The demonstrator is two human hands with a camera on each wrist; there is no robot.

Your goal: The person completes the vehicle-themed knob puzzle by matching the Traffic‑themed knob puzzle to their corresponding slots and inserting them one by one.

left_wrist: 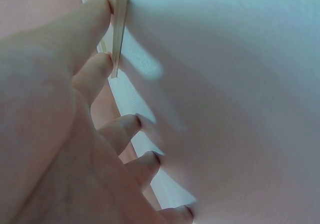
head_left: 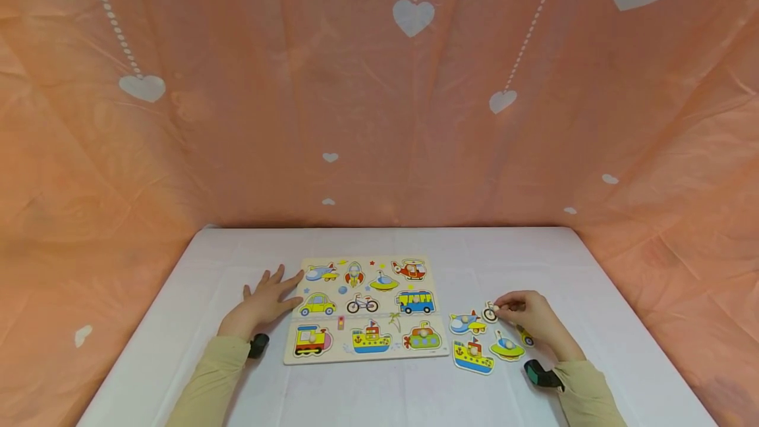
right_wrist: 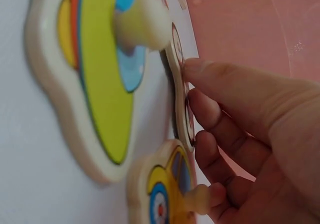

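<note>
My left hand [head_left: 261, 305] lies with fingers spread at the left edge of a wooden puzzle board [head_left: 373, 318]. In the left wrist view, its thumb [left_wrist: 95, 14] and index finger touch the board's edge [left_wrist: 120, 29], the other fingertips resting on the white cloth. To the right of the board, my right hand [head_left: 530, 318] pinches a bicycle puzzle piece [head_left: 489, 312] with thumb and fingers. The right wrist view shows the bicycle piece [right_wrist: 179, 74] edge-on; its knob is hidden. A yellow car piece [right_wrist: 172, 184] lies under that hand, partly covered in the head view.
Near the right hand lie an airplane piece [head_left: 466, 323], a ship piece [head_left: 473, 356] and a flying saucer piece [head_left: 506, 346]. On the board, knobbed pieces such as the bus [head_left: 416, 302] and train [head_left: 312, 340] sit in place. A pink heart-print curtain [head_left: 379, 117] hangs behind the table.
</note>
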